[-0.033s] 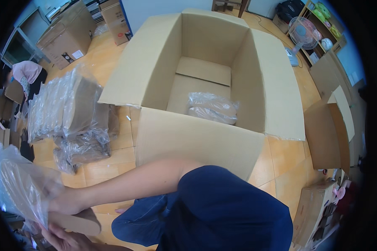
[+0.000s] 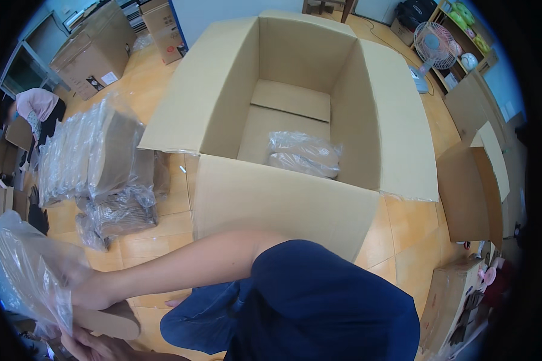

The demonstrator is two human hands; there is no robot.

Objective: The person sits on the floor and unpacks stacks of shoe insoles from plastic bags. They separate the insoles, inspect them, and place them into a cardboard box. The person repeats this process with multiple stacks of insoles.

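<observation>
A clear plastic bag (image 2: 27, 265) hangs at the lower left, bulging and crumpled. My right hand (image 2: 93, 292) reaches across to it, wrist at its mouth and fingers inside, blurred by the plastic. Below that wrist, a flat brown piece with a rounded end (image 2: 111, 323), like cardboard, sticks out of the bag. My left hand (image 2: 93, 346), closed at the bag's lower edge, pinches the plastic beside the brown piece. Ahead stands a large open cardboard box (image 2: 286, 204), flaps folded out. Inside, on its bottom, lies a plastic-wrapped brown bundle (image 2: 304, 155).
Left of the box, several plastic-wrapped brown bundles (image 2: 96, 153) are stacked on the tiled floor. Farther left a person (image 2: 39, 108) bends over a carton. Other cartons (image 2: 93, 51) stand behind, and an open carton (image 2: 470, 195) is on the right. A fan (image 2: 435, 45) stands back right.
The bag and the brown piece have shifted very slightly left, with the whole view shifting a little too. Both hands keep their places at the bag.
</observation>
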